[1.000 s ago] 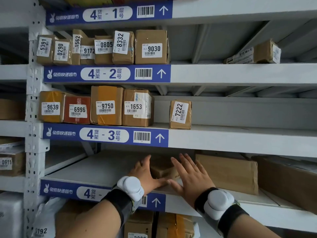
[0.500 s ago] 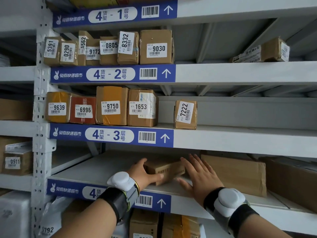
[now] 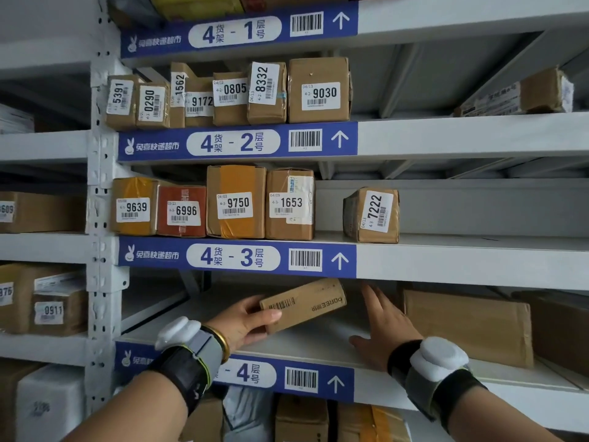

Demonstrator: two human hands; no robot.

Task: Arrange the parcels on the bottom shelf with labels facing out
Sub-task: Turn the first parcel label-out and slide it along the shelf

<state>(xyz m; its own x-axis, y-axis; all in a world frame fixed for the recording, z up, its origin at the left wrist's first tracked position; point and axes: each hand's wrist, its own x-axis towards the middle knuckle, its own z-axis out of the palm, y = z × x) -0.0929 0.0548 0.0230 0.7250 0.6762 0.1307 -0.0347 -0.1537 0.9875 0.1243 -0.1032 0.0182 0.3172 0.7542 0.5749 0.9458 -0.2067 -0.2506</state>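
My left hand (image 3: 247,323) grips the near end of a small brown cardboard parcel (image 3: 306,303) with a printed barcode and upside-down lettering. The parcel is lifted and tilted above the white shelf marked 4-4 (image 3: 306,346). My right hand (image 3: 382,323) is open with fingers spread, resting on the shelf just right of the parcel and not touching it. A larger brown parcel (image 3: 465,323) lies flat further right on the same shelf, and a second brown one (image 3: 554,327) sits at the far right edge. No numbered labels show on these parcels.
Shelves 4-2 and 4-3 above carry rows of brown boxes with white numbered labels facing out, such as 9750 (image 3: 235,204) and 7222 (image 3: 373,215). A white upright post (image 3: 102,282) bounds the bay on the left. More parcels sit below the 4-4 shelf.
My left hand has lifted the small parcel off the shelf and tilted it up. My right hand has let go and stays spread beside it. The camera moved closer.
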